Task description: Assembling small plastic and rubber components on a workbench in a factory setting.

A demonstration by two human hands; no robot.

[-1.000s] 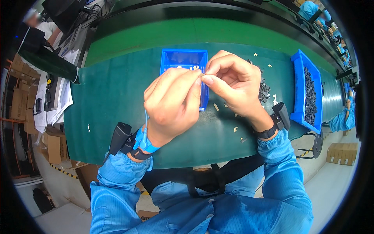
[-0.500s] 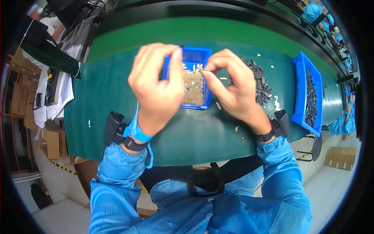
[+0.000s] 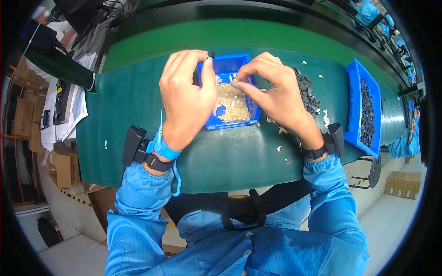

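Note:
Over the near blue bin [image 3: 234, 125], both of my hands are raised with their fingers pinched. A small black piece [image 3: 212, 55] sticks out between the thumb and index finger of my left hand [image 3: 186, 94]. To the right, my right hand [image 3: 278, 92] pinches thumb to index finger above the bin; what lies between those fingertips is too small to make out. Cream-coloured flat scraps [image 3: 234, 103] cover much of the bin's floor. Beyond my right hand lies a loose pile of small black pieces [image 3: 307, 94], partly hidden by that hand.
A second blue bin [image 3: 354, 106] at the right holds more black pieces [image 3: 367, 115]. Stray cream scraps [image 3: 282, 130] dot the green mat [image 3: 230, 161]. Papers [image 3: 78, 108] and a dark device lie at the left. A coiled blue cord [image 3: 177, 181] hangs from my left wrist strap.
The near bin has shifted slightly right at its front end, and its scraps look paler and spread differently. My left hand has moved slightly right; the black piece now shows more clearly.

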